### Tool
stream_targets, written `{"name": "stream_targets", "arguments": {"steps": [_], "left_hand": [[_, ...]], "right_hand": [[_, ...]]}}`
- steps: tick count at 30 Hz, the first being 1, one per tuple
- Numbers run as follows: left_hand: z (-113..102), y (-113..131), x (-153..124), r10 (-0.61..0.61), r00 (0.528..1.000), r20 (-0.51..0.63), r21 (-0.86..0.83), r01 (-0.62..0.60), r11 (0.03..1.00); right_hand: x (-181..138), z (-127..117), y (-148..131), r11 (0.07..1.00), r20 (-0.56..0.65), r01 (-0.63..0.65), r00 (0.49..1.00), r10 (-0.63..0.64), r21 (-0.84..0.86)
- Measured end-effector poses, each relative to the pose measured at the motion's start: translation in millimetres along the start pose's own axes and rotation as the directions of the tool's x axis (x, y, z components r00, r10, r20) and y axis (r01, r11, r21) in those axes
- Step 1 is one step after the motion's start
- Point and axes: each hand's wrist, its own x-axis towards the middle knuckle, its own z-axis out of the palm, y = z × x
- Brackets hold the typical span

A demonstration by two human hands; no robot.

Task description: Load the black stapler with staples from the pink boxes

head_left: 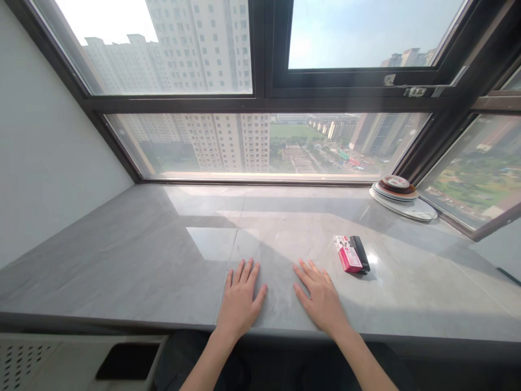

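My left hand (pixel 241 300) lies palm down on the grey stone windowsill (pixel 134 255), its fingers spread and nothing in it. To its right, my right hand (pixel 320 298) also rests flat on the sill, empty, with the fingers apart. Beyond the right hand and to its right is a small pink and white box (pixel 348 255). A black stapler (pixel 360 254) lies alongside the box, on its right; neither hand touches them.
Round plates or mats (pixel 401 196) are stacked at the far right corner by the window. A dark window frame (pixel 260 104) borders the sill at the back, and a white wall (pixel 52 141) rises on the left. Below the front edge stands a light perforated object (pixel 73 358).
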Motion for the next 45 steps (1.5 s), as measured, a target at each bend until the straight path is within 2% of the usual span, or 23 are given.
{"name": "stream_targets", "arguments": {"steps": [3, 6, 7, 9, 10, 11, 13, 15, 17, 19, 22, 27, 30, 33, 36, 38, 40, 43, 45], "left_hand": [[0.2, 0.2, -0.2, 0.005, 1.0, -0.006, -0.013, -0.005, 1.0], [1.5, -0.4, -0.3, 0.006, 1.0, -0.008, -0.024, -0.006, 1.0], [2.0, -0.7, -0.3, 0.006, 1.0, -0.009, -0.026, -0.006, 1.0], [2.9, -1.3, -0.4, 0.005, 1.0, -0.012, -0.028, -0.005, 1.0], [3.3, -1.5, -0.5, 0.005, 1.0, -0.014, -0.029, -0.006, 1.0], [3.6, -1.5, -0.7, 0.005, 1.0, -0.016, -0.032, -0.006, 0.999], [4.0, -1.5, -1.0, 0.004, 1.0, -0.025, -0.039, -0.005, 0.999], [4.6, -1.4, -1.1, 0.003, 0.999, -0.034, -0.047, -0.005, 0.999], [5.3, -1.3, -0.8, 0.002, 0.999, -0.039, -0.05, -0.004, 0.999], [6.2, -1.2, -0.1, -0.001, 0.999, -0.041, -0.053, -0.001, 0.999], [7.2, -0.9, 0.6, -0.003, 0.999, -0.034, -0.068, 0.001, 0.998], [5.8, -2.6, -0.9, -0.012, 1.0, -0.006, -0.132, 0.011, 0.991], [2.7, -6.7, -0.3, -0.042, 0.999, 0.019, -0.24, 0.045, 0.97], [0.1, -6.9, 6.7, -0.162, 0.986, 0.03, -0.412, 0.16, 0.897], [-0.4, 4.4, 21.3, -0.319, 0.947, -0.032, -0.54, 0.252, 0.803], [-0.1, 17.5, 32.3, -0.376, 0.921, -0.105, -0.533, 0.267, 0.803], [0.2, 30.7, 41.0, -0.386, 0.909, -0.161, -0.454, 0.279, 0.846], [0.3, 41.5, 45.8, -0.353, 0.92, -0.168, -0.321, 0.288, 0.902], [0.2, 39.9, 44.2, -0.326, 0.934, -0.148, -0.297, 0.273, 0.915]], "right_hand": [[-0.2, -10.3, -2.6, 0.985, -0.068, -0.023, 0.997, 0.036, 0.172], [6.3, -42.1, 17.0, 0.956, -0.253, -0.053, 0.959, 0.13, 0.287], [10.7, -56.9, 31.6, 0.958, -0.341, -0.073, 0.925, 0.169, 0.278], [21.9, -87.8, 71.4, 0.945, -0.487, -0.224, 0.814, 0.315, 0.237], [28.1, -101.7, 93.9, 0.919, -0.493, -0.322, 0.775, 0.394, 0.229], [34.1, -113.3, 116.1, 0.879, -0.434, -0.403, 0.765, 0.476, 0.253], [43.7, -126.6, 153.2, 0.781, -0.165, -0.503, 0.792, 0.588, 0.369], [49.0, -126.3, 174.5, 0.685, 0.121, -0.573, 0.799, 0.59, 0.45], [50.0, -116.3, 178.9, 0.638, 0.264, -0.592, 0.8, 0.539, 0.493], [48.3, -102.2, 170.4, 0.633, 0.286, -0.57, 0.818, 0.499, 0.524], [44.9, -80.3, 142.7, 0.628, 0.276, -0.536, 0.839, 0.469, 0.564], [49.3, -43.7, 74.7, 0.643, 0.256, -0.449, 0.891, 0.374, 0.621], [60.2, -17.6, 26.1, 0.673, 0.256, -0.387, 0.922, 0.29, 0.63], [71.4, 8.2, -21.3, 0.705, 0.244, -0.335, 0.942, 0.232, 0.625], [76.3, 23.5, -53.8, 0.779, 0.123, -0.227, 0.974, 0.191, 0.585], [74.3, 24.8, -60.4, 0.811, 0.031, -0.172, 0.982, 0.186, 0.559], [67.6, 20.6, -54.5, 0.822, -0.016, -0.163, 0.979, 0.205, 0.546], [50.4, 11.5, -32.2, 0.827, -0.053, -0.201, 0.962, 0.268, 0.525], [37.3, 7.5, -17.6, 0.818, -0.058, -0.251, 0.944, 0.326, 0.517]]}}
